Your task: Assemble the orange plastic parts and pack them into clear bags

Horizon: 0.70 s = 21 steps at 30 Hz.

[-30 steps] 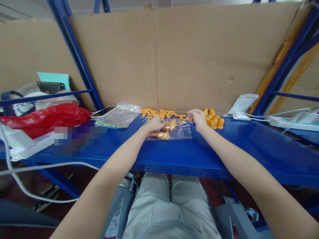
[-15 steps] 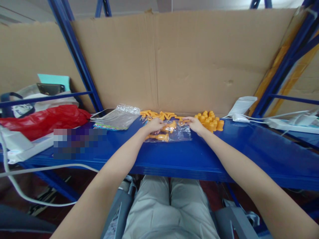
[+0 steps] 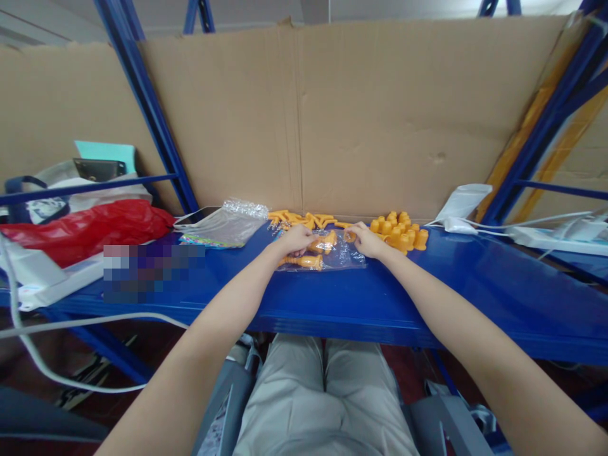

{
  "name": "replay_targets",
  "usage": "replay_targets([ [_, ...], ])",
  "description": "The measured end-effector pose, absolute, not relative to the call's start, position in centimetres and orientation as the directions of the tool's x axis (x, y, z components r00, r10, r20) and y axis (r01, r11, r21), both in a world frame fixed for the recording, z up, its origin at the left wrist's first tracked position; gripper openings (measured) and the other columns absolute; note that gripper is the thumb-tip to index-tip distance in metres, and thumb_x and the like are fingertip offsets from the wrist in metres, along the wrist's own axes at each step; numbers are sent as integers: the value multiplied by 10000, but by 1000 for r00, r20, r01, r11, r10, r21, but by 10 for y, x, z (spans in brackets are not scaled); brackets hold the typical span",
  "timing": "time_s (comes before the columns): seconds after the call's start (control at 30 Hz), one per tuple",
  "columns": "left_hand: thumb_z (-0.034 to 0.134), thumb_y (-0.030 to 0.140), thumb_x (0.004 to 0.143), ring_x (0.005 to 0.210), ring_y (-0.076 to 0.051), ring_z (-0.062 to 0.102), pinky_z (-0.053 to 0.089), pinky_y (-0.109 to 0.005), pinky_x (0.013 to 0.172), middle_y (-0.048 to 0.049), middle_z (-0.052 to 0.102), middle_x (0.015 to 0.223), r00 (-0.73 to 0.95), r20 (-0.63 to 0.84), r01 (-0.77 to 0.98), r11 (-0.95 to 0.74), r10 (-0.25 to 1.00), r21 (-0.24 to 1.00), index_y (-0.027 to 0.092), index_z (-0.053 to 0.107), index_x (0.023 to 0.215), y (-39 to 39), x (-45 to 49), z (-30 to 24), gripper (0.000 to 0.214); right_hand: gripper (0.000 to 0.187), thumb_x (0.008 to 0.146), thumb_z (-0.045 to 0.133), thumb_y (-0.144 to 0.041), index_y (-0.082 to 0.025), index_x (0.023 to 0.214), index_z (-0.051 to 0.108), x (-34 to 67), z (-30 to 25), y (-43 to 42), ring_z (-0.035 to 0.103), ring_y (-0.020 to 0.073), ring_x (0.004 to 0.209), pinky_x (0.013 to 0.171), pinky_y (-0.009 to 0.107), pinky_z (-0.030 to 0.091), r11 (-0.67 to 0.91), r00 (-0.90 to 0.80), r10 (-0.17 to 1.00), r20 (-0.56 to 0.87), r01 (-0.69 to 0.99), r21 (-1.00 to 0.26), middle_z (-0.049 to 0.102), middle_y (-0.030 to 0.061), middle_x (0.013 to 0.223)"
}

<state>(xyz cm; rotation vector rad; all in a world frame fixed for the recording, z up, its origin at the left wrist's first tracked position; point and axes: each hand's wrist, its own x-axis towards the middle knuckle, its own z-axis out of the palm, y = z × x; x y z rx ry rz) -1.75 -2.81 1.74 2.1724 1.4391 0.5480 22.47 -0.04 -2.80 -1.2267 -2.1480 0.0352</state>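
Observation:
A clear plastic bag lies on the blue shelf with two orange plastic parts inside it. My left hand pinches the bag's left edge at its mouth. My right hand is closed on a small orange part at the bag's upper right edge. A row of flat orange pieces lies behind the bag. Several orange cup-shaped parts stand just right of my right hand.
A stack of empty clear bags lies at left beside a phone. A red plastic bag and white items sit further left. White cables and a white packet lie at right. A cardboard sheet backs the shelf.
My right hand has moved left from the orange cup-shaped parts to the bag's edge, carrying a small orange part. My left hand has stayed on the bag.

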Motion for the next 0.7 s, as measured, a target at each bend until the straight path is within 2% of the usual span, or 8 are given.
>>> replay_targets([
  [0.1,482,345,911,300,-89,379,311,-211,376,23,428,342,356,69,742,-327,932,585,178,448,502,-28,-17,18,443,326,758,556,-68,-180,1055,630,225,-28,-4,580,205,1019,958,353,458,528,-346,790,506,803,-274,540,87,1074],
  [0.2,496,366,902,303,-88,378,309,-209,376,24,431,344,362,64,736,-327,930,593,177,464,515,-27,-17,17,432,219,752,638,-176,-188,966,594,227,-27,-7,579,213,900,854,352,483,464,-300,818,491,848,-256,540,76,1008],
  [0.33,496,358,896,309,-88,375,307,-213,384,26,431,350,373,88,725,-350,923,593,177,476,517,-25,-18,14,421,174,717,607,-135,-198,868,549,228,-24,-7,564,215,821,776,337,474,399,-203,820,536,873,-280,561,73,924],
  [0.47,486,353,890,327,-91,377,317,-221,406,25,436,362,363,128,739,-369,923,564,180,473,493,-23,-18,12,433,165,716,558,-130,-196,866,546,230,-16,-3,573,250,910,837,368,465,393,-71,745,663,850,-350,595,98,932],
  [0.7,523,301,846,414,-106,423,304,-224,463,29,471,412,344,202,755,-398,917,521,181,502,516,-19,-17,11,352,189,852,455,-195,-187,1005,565,242,1,-7,558,266,1059,971,439,418,416,106,575,811,816,-402,600,139,1069],
])
